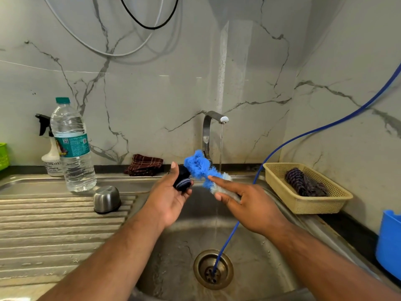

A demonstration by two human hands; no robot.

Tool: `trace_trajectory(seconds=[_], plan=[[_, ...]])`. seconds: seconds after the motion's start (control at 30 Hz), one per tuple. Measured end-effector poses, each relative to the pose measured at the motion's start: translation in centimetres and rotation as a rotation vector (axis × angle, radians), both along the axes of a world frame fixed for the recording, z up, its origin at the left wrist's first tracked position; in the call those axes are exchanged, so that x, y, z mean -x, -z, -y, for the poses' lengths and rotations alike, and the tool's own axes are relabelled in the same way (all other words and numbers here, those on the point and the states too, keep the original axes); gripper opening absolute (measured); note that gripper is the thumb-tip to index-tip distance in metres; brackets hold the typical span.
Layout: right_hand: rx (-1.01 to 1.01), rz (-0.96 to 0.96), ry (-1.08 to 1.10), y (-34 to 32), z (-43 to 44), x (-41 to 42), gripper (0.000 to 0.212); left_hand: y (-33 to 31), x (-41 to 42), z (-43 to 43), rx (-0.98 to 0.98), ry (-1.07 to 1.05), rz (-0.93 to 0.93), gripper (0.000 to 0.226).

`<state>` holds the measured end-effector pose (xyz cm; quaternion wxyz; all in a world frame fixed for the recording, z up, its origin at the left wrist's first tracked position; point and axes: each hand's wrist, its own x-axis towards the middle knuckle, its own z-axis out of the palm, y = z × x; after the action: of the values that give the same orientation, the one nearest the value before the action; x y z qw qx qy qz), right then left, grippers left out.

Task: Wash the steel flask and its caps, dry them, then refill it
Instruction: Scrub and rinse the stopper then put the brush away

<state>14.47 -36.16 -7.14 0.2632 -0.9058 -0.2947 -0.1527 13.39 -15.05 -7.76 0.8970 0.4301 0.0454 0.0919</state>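
Over the steel sink (pixel 256 253), my left hand (pixel 168 198) holds a dark inner flask cap (pixel 181 179) between thumb and fingers. My right hand (pixel 249 200) grips a bottle brush (pixel 200 168) with blue and white bristles, index finger stretched along it; the bristles touch the cap. A steel outer cap (pixel 106 198) sits upside down on the ribbed drainboard (pixel 54 224). The flask body is out of view. Water runs from the tap (pixel 213 124) behind the brush.
A clear water bottle (pixel 72 146) and a white spray bottle (pixel 51 157) stand at the back left. A folded dark cloth (pixel 144 165) lies by the wall. A beige basket (pixel 303 187) holds a striped cloth. A blue hose (pixel 282 146) runs into the drain (pixel 213 269). A blue tub (pixel 389 242) stands at the right.
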Motion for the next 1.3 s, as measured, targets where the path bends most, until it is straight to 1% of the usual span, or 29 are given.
trace_trajectory(seconds=[0.07, 0.13, 0.2, 0.3, 0.4, 0.5, 0.6, 0.67, 0.73, 0.87, 0.9, 0.97, 1.03, 1.1, 1.23, 1.3], plan=[[-0.039, -0.013, -0.046, -0.17, 0.01, 0.29, 0.045, -0.15, -0.13, 0.02, 0.009, -0.03, 0.024, 0.053], [-0.05, -0.002, -0.043, -0.17, 0.0, 0.2, 0.044, -0.14, -0.27, -0.14, 0.034, -0.041, 0.053, 0.047], [-0.059, 0.003, -0.028, -0.13, -0.04, 0.2, 0.043, -0.05, -0.21, -0.19, 0.038, -0.038, 0.06, 0.048], [-0.086, 0.016, -0.069, -0.05, -0.18, 0.44, 0.044, 0.18, -0.12, -0.1, -0.054, -0.055, 0.024, 0.051], [-0.056, 0.007, -0.029, -0.05, -0.16, 0.15, 0.044, 0.25, -0.04, -0.08, -0.097, -0.075, 0.006, 0.048], [-0.068, 0.023, -0.056, 0.16, -0.01, 0.08, 0.046, 0.11, -0.08, -0.03, -0.056, -0.066, -0.008, 0.04], [-0.044, 0.014, -0.017, 0.0, 0.0, 0.12, 0.045, 0.15, -0.06, 0.0, 0.036, -0.045, -0.058, 0.035], [-0.027, 0.008, -0.012, -0.05, -0.06, 0.3, 0.044, 0.07, 0.03, 0.09, 0.08, -0.031, -0.065, 0.037], [-0.014, 0.0, -0.032, -0.11, -0.18, 0.57, 0.044, -0.16, 0.12, 0.14, 0.063, -0.014, -0.021, 0.038], [-0.007, 0.014, -0.006, -0.44, -0.13, 0.71, 0.043, -0.39, 0.01, 0.02, 0.028, -0.047, 0.038, 0.052], [-0.028, 0.009, -0.029, -0.5, -0.16, 0.86, 0.044, -0.34, -0.02, -0.02, 0.015, -0.047, 0.038, 0.051], [-0.051, 0.003, -0.052, -0.58, -0.21, 1.01, 0.044, -0.19, -0.02, -0.1, -0.019, -0.054, 0.013, 0.039], [-0.022, 0.016, -0.018, -0.51, -0.14, 0.83, 0.044, 0.1, -0.03, -0.16, -0.039, -0.066, -0.041, 0.032], [0.009, 0.027, 0.007, -0.26, -0.11, 0.64, 0.043, 0.26, -0.06, -0.13, -0.013, -0.065, -0.066, 0.032], [0.026, 0.037, -0.002, -0.25, -0.25, 0.59, 0.044, 0.09, -0.1, -0.01, -0.006, -0.029, -0.029, 0.032], [0.029, 0.031, 0.025, -0.28, -0.18, 0.46, 0.044, 0.18, -0.11, -0.02, -0.01, -0.018, -0.015, 0.038]])
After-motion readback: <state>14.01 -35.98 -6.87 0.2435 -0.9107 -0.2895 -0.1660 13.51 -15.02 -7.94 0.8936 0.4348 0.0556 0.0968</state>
